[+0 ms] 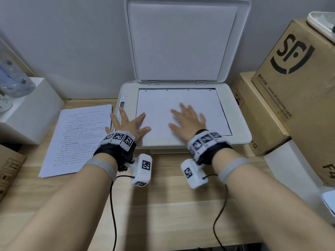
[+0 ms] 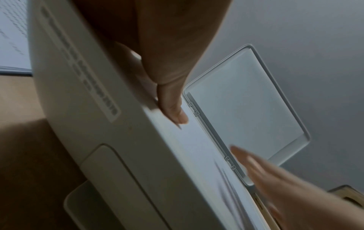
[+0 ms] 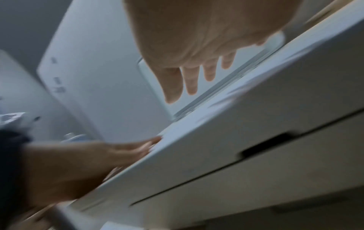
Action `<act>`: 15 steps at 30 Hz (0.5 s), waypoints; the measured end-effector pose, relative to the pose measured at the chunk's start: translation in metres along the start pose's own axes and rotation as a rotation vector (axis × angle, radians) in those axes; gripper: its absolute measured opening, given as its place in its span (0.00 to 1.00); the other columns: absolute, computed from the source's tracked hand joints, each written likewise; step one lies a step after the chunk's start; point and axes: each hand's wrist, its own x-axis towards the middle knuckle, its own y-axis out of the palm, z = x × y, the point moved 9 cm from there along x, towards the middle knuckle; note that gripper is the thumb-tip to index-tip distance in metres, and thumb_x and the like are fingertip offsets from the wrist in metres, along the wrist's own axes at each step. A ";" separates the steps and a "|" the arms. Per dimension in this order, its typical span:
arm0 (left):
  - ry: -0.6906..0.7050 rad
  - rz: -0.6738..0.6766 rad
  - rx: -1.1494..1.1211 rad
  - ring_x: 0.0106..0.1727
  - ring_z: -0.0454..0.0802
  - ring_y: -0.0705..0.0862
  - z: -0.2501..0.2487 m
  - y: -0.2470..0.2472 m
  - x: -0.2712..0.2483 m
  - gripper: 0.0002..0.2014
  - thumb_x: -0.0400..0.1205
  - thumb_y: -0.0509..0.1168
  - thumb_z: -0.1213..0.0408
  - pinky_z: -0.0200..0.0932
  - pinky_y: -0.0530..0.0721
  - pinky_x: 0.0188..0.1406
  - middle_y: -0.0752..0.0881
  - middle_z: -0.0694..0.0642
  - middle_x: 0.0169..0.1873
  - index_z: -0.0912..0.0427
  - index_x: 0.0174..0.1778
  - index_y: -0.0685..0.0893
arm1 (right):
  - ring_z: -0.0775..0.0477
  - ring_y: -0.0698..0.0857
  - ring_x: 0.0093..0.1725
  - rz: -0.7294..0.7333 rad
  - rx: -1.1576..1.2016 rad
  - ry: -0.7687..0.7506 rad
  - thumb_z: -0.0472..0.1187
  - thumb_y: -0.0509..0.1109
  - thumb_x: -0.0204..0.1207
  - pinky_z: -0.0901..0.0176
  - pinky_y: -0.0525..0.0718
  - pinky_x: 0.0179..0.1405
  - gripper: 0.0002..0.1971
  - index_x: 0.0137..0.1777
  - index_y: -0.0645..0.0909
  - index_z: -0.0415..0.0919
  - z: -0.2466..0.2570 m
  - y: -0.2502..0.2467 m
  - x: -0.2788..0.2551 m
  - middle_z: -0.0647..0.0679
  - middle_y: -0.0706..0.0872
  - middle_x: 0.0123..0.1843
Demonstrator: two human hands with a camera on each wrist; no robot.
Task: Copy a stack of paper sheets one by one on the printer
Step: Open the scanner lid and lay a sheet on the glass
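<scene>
Printer sits at the back of the table, against the wall, lid swung up & standing open behind the glass. One sheet lies blank side up on the glass, covering most of it; a dark strip of glass shows along the sheet's right & far edges.

Both hands are flat w/ fingers spread apart, gripping nothing. Left hand is at the printer's front-left corner: thumb & one finger lie on the sheet's near-left part, the other fingers reach over the control strip at the printer's left edge. In the left wrist view, one fingertip of the left hand presses at the sheet's edge. Right hand lies palm down around the middle of the sheet, nearer the printer's front than the hinges. Right wrist view is blurred; the right hand shows straight fingers above the printer top, can't tell there if they touch.

Stack of printed sheets lies text side up on the table just left of the printer, slightly skewed, its right edge close to the printer's side.

Right of the printer: brown cardboard boxes, one tilted w/ an SF logo. Left of the printer, past the stack: white box w/ a clear plastic bottle on it.
</scene>
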 end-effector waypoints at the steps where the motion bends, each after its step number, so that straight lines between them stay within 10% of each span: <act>1: -0.003 0.000 0.002 0.79 0.67 0.26 0.000 0.000 0.001 0.32 0.79 0.55 0.33 0.77 0.43 0.74 0.27 0.54 0.80 0.25 0.78 0.50 | 0.51 0.36 0.83 0.057 -0.022 -0.056 0.59 0.49 0.83 0.41 0.36 0.79 0.28 0.82 0.48 0.62 0.021 0.011 0.004 0.57 0.37 0.84; 15: 0.040 -0.090 0.239 0.78 0.69 0.26 -0.014 -0.023 -0.003 0.25 0.76 0.62 0.34 0.78 0.34 0.71 0.34 0.51 0.83 0.29 0.70 0.70 | 0.48 0.33 0.83 0.108 -0.059 0.275 0.53 0.40 0.86 0.43 0.35 0.80 0.26 0.82 0.36 0.60 -0.082 0.013 0.002 0.54 0.30 0.83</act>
